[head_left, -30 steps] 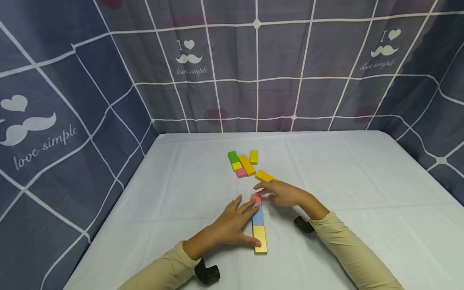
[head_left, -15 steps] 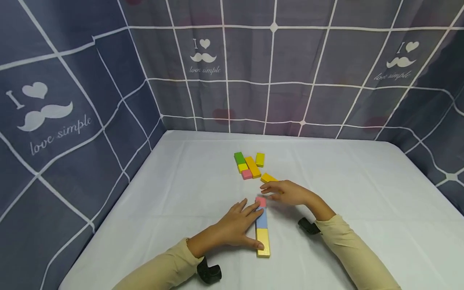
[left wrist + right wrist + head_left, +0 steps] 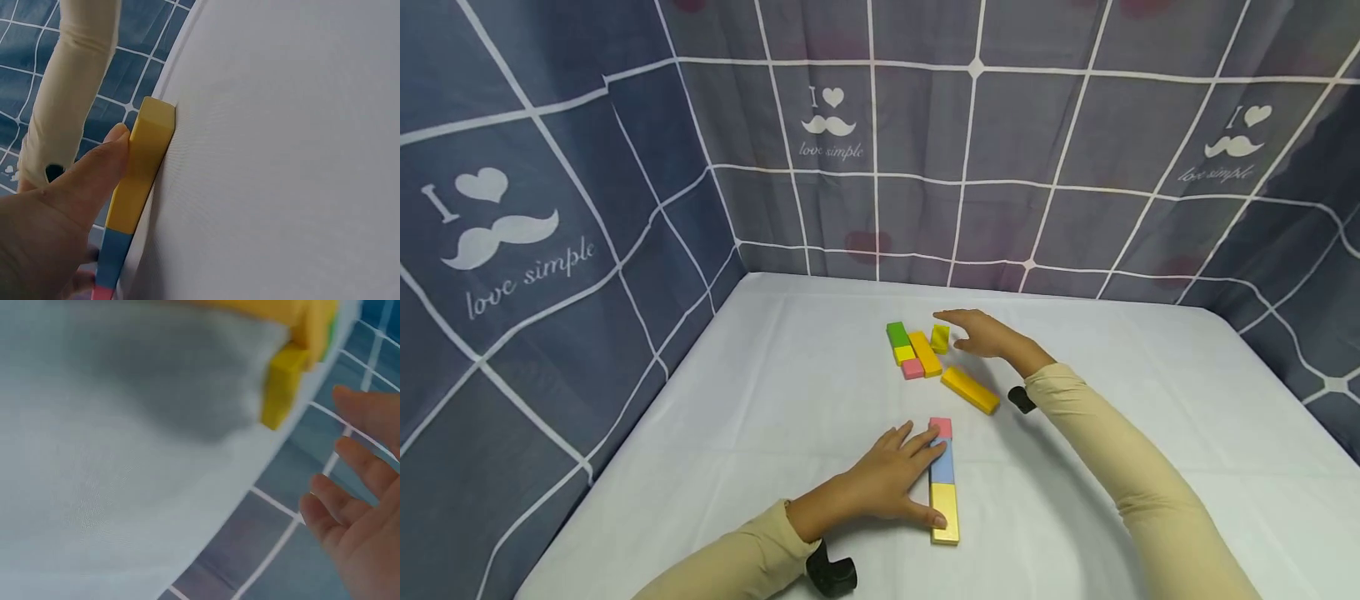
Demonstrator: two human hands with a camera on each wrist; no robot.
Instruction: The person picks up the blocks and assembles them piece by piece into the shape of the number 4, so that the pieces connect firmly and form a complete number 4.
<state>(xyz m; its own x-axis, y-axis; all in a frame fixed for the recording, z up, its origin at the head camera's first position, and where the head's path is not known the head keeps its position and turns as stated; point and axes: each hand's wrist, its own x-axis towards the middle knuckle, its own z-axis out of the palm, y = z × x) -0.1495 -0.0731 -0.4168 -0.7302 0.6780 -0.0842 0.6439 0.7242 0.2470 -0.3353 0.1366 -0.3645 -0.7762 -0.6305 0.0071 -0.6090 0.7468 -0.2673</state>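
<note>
In the head view, a yellow block [image 3: 945, 498], a blue block [image 3: 942, 468] and a pink block [image 3: 945, 423] lie end to end in a straight row. My left hand [image 3: 887, 479] rests on that row, fingers spread: the thumb touches the yellow block, the fingertips reach the blue and pink ones. The left wrist view shows the thumb along the side of the yellow block [image 3: 145, 162]. Farther back, my right hand [image 3: 988, 335] is held out with nothing in it, beside a short yellow block [image 3: 939, 338]. That block [image 3: 281, 387] also shows apart from the fingers in the right wrist view.
Left of the short yellow block, an orange block [image 3: 925, 354] lies against green [image 3: 898, 335], yellow [image 3: 904, 356] and pink [image 3: 913, 368] blocks. A long yellow-orange block [image 3: 970, 390] lies between this group and the row. Checked curtains [image 3: 910, 208] surround the white-covered table [image 3: 820, 358].
My right hand has moved from near the row to the back, beside the short yellow block, uncovering the long yellow-orange block. My left hand stays on the row; the head view has shifted slightly.
</note>
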